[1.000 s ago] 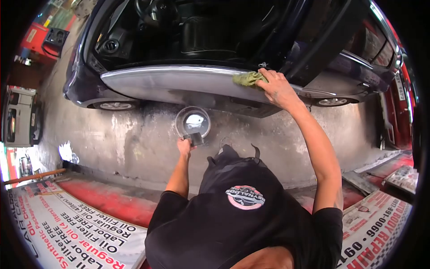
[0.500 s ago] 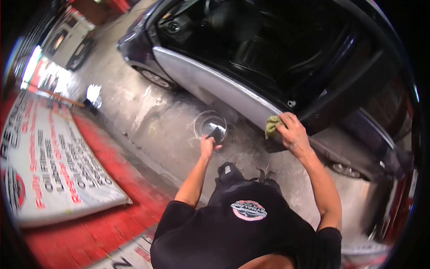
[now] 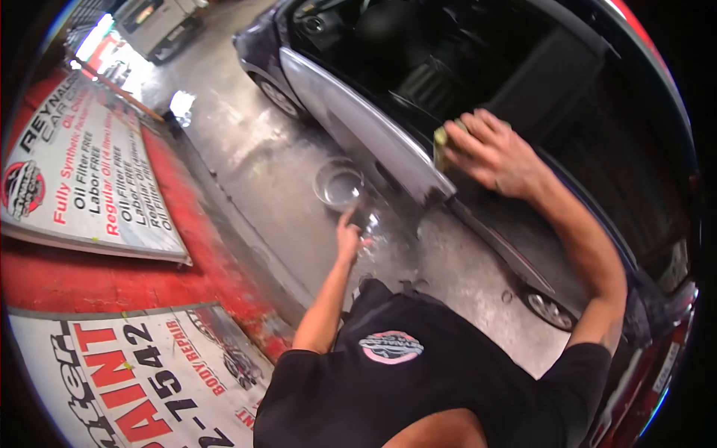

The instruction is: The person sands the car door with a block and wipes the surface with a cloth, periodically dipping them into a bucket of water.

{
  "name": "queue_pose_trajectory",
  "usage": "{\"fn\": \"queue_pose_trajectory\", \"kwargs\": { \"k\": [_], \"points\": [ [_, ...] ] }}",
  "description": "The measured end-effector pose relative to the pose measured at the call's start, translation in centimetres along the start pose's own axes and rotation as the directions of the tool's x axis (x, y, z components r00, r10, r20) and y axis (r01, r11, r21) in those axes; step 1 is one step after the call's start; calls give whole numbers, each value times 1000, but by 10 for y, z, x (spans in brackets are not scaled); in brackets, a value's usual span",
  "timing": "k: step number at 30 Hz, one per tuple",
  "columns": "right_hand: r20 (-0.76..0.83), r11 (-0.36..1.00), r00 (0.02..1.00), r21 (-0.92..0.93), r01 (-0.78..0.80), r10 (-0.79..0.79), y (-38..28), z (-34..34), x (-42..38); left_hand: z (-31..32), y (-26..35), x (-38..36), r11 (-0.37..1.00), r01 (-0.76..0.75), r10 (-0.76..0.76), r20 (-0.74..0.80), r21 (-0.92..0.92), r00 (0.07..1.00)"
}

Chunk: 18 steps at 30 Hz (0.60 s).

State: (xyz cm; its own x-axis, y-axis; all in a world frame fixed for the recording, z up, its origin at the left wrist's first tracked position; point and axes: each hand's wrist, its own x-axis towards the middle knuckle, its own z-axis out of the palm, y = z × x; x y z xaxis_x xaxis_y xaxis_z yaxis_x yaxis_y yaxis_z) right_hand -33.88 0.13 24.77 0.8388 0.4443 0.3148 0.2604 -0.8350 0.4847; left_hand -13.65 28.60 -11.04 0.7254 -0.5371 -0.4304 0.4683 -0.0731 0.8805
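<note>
My right hand [image 3: 489,155] is raised in front of the dark opening above the car door, closed around a crumpled yellow-green cloth [image 3: 441,142]. Below it lies the bare grey door panel [image 3: 358,123] of a dark car; the cloth looks apart from it. My left hand [image 3: 347,237] is low over the floor, just on the near side of a clear round bucket [image 3: 323,187]. Its fingers look curled, and whatever they hold is blurred and hard to make out.
Dark bodywork with a rear wheel [image 3: 551,308] extends along the right. On the left, a printed banner [image 3: 45,201] hangs on a red wall [image 3: 172,216], with a second sign [image 3: 52,351] nearer me. A white vehicle [image 3: 149,26] stands far back. Wet concrete floor [image 3: 276,201] lies between.
My right hand has lifted the cloth up from the door's edge. My left hand stays near the bucket; the dark flat piece seen in it before is no longer distinct. My view has shifted.
</note>
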Motion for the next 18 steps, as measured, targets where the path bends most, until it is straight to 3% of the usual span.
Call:
{"fn": "queue_pose_trajectory", "kwargs": {
  "k": [2,4,7,10,11,12,14,16,18],
  "points": [
    [79,990,995,-120,71,-62,10,-4,-1,-12,-4,-6,998,-33,30,-54,-60,998],
    [258,993,966,-109,54,-24,16,1,-5,-24,-9,-17,998,19,-24,-94,-62,995],
    [385,978,921,-160,132,-61,15,16,-14,-41,-33,-25,997,-28,17,-144,-73,989],
    [346,984,937,-146,99,-43,10,16,-7,-57,-58,-46,995,30,-47,-177,-93,983],
    [476,984,879,-141,113,-33,11,12,-4,-62,-66,-56,993,30,-53,-196,-114,979],
    [486,980,872,-140,139,-54,12,9,3,-71,-78,-60,990,42,-69,-206,-134,976],
    [663,971,748,-152,187,-40,10,3,10,-89,-100,-72,984,63,-103,-245,-164,964],
    [683,945,728,-201,259,-54,18,18,0,-111,-127,-80,984,56,-100,-266,-168,959],
    [593,897,800,-299,325,-92,31,39,-12,-126,-144,-96,974,91,-156,-321,-209,934]
  ]
}}
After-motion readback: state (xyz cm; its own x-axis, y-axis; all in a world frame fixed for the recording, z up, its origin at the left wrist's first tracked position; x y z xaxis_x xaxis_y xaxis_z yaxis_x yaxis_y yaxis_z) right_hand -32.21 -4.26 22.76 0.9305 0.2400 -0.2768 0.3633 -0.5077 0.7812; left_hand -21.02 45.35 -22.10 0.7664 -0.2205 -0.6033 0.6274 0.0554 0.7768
